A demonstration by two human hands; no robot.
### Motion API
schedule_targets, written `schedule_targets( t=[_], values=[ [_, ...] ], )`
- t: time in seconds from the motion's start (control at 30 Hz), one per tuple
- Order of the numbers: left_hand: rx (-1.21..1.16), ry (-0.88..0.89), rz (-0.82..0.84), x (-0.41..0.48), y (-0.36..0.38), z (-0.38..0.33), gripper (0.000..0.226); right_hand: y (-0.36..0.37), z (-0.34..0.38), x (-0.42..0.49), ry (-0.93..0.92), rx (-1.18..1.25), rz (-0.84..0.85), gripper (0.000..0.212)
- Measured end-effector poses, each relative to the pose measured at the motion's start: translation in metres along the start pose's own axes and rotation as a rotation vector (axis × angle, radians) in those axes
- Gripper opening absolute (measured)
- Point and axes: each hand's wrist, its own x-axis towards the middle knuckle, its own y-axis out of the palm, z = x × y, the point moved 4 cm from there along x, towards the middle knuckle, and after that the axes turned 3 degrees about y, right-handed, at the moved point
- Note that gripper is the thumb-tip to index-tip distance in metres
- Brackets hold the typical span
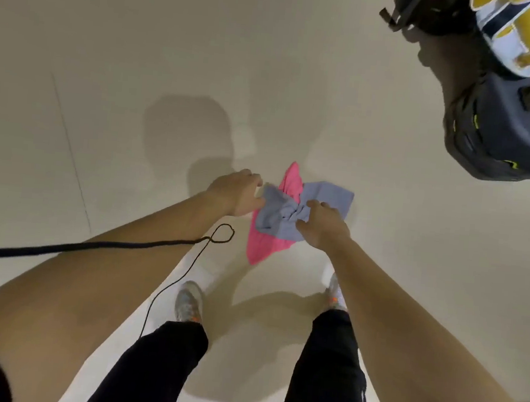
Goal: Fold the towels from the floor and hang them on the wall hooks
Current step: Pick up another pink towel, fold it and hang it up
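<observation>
A grey-blue towel (325,195) lies crumpled over a pink towel (264,249) on the pale floor, ahead of my feet. My right hand (321,225) is closed on a bunched fold at the grey-blue towel's middle. My left hand (237,192) rests at that towel's left edge with the fingers curled on its corner. The pink towel shows above and below the grey-blue one. No wall hooks are in view.
A dark machine with gold and white parts (507,93) stands at the upper right. A black cord (93,246) runs from the left edge and loops near my left wrist. My two shoes (189,300) stand just behind the towels.
</observation>
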Motion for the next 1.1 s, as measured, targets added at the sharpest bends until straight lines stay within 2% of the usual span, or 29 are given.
schedule_targets(
  t=[0.13, 0.3, 0.37, 0.5, 0.57, 0.7, 0.8, 0.87, 1.0, 1.1],
  values=[
    [0.077, 0.056, 0.053, 0.038, 0.07, 0.062, 0.053, 0.106, 0.007, 0.052, 0.065, 0.114, -0.013, 0.053],
    [0.135, 0.078, 0.148, 0.097, 0.197, 0.123, 0.066, 0.244, 0.004, 0.128, 0.081, 0.155, 0.026, 0.045],
    [0.129, 0.082, 0.163, 0.127, 0.247, 0.14, 0.072, 0.292, -0.003, 0.165, 0.101, 0.153, 0.036, 0.052],
    [0.153, 0.115, 0.164, 0.19, 0.329, 0.163, 0.075, 0.369, -0.03, 0.235, 0.206, 0.17, 0.014, 0.078],
    [0.201, 0.143, 0.13, 0.218, 0.356, 0.17, 0.073, 0.391, -0.041, 0.261, 0.243, 0.192, -0.064, 0.078],
    [0.211, 0.222, 0.03, 0.262, 0.386, 0.174, 0.058, 0.41, -0.059, 0.289, 0.184, 0.158, -0.339, 0.051],
    [0.142, 0.28, 0.006, 0.271, 0.383, 0.169, 0.021, 0.407, -0.062, 0.29, 0.098, 0.262, -0.41, 0.015],
    [0.172, 0.28, 0.021, 0.265, 0.373, 0.164, 0.003, 0.398, -0.058, 0.282, 0.037, 0.218, -0.384, 0.018],
    [0.14, 0.247, -0.005, 0.215, 0.327, 0.143, 0.017, 0.351, -0.045, 0.227, -0.015, 0.275, -0.352, 0.039],
    [0.123, 0.228, -0.052, 0.149, 0.27, 0.114, 0.024, 0.295, -0.033, 0.151, -0.026, 0.314, -0.368, 0.042]
  ],
)
